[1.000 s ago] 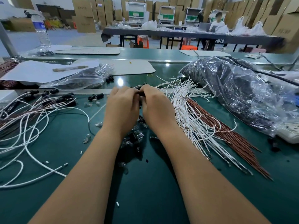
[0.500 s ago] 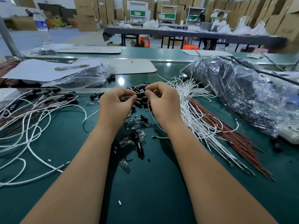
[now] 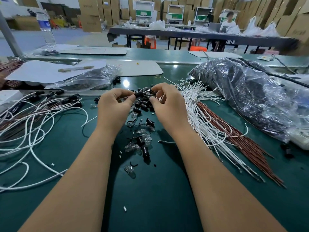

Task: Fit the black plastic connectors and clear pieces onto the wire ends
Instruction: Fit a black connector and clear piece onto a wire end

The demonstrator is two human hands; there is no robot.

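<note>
My left hand [image 3: 113, 108] pinches a black plastic connector [image 3: 139, 94] between thumb and fingers, above a pile of loose black connectors [image 3: 143, 104]. My right hand [image 3: 167, 104] is just right of it, fingers curled around a thin white wire [image 3: 145, 89] that loops toward the connector. Clear pieces [image 3: 145, 139] lie scattered on the green table [image 3: 150, 198] between my forearms. A bundle of white and brown wires [image 3: 217, 124] fans out to the right. Wires fitted with black connectors [image 3: 41, 104] lie at the left.
A large plastic bag of dark parts [image 3: 250, 97] fills the right side. A smaller plastic bag [image 3: 87, 79], paper with a pen [image 3: 75, 69] and a water bottle [image 3: 46, 29] sit at the back left. A person sits at a far table [image 3: 229, 22].
My hands have drawn a little apart and lifted off the pile; the black connector now shows between my left fingertips, with the wire looping toward my right hand.
</note>
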